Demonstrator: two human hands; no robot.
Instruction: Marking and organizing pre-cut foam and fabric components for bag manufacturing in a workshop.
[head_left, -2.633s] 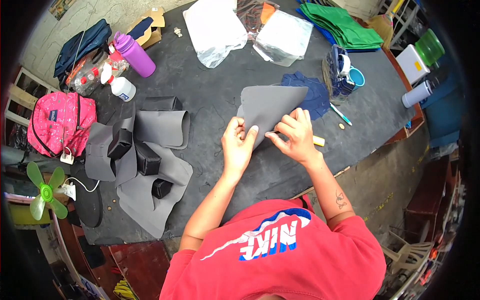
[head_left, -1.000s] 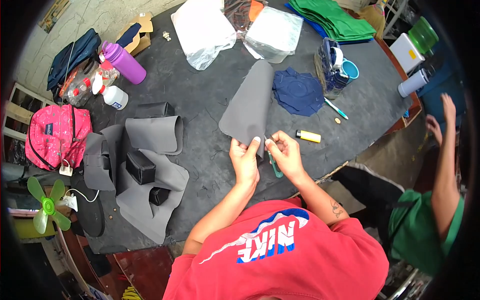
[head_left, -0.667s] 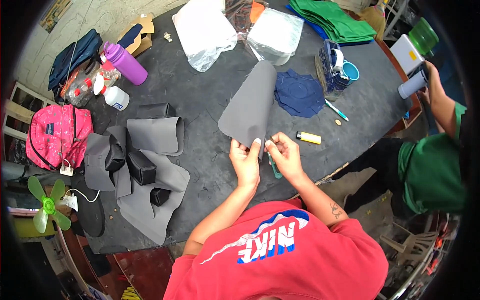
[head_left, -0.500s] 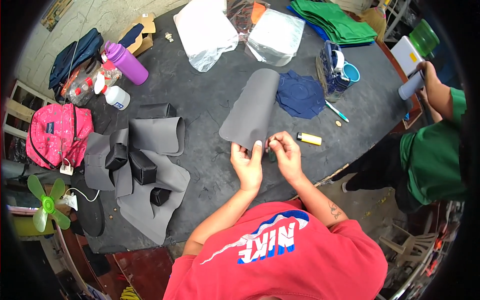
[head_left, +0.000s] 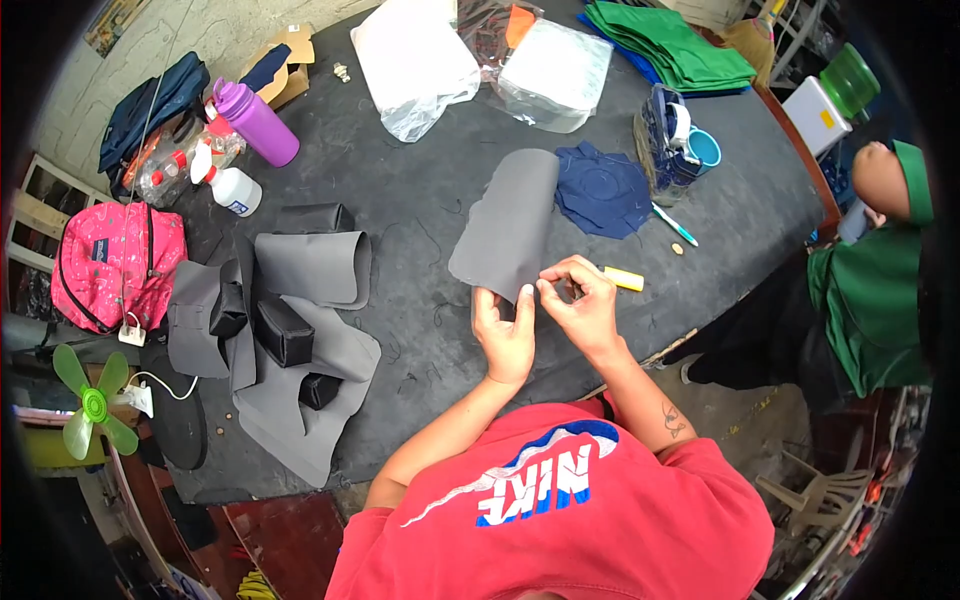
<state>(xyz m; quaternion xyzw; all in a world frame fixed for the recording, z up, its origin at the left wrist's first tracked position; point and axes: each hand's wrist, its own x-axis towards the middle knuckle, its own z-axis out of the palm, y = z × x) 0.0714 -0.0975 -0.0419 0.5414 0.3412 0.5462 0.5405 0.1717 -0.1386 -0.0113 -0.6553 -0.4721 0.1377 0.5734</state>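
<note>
My left hand (head_left: 503, 340) grips the near edge of a dark grey sheet piece (head_left: 508, 215), thumb on top and fingers beneath. The sheet is curved, and its far end rises over the black table. Close to its near right corner, my right hand (head_left: 582, 303) is pinched together; what lies between the fingertips is too small to make out. A yellow lighter (head_left: 624, 278) lies just beyond the right hand, partly hidden by it. Dark blue cut fabric pieces (head_left: 602, 190) lie to the right of the sheet.
At left lie more grey sheet pieces (head_left: 330, 350) with black padded blocks. A purple bottle (head_left: 257, 125), a spray bottle (head_left: 232, 188) and a pink backpack (head_left: 120, 265) stand beyond. A teal pen (head_left: 675, 225) lies at right. A person in green (head_left: 865, 310) stands past the table's right edge.
Both hands have shifted slightly, and the sheet has tilted and moved a little right. My right fingers have come up to its corner. The person in green has lowered the cylinder.
</note>
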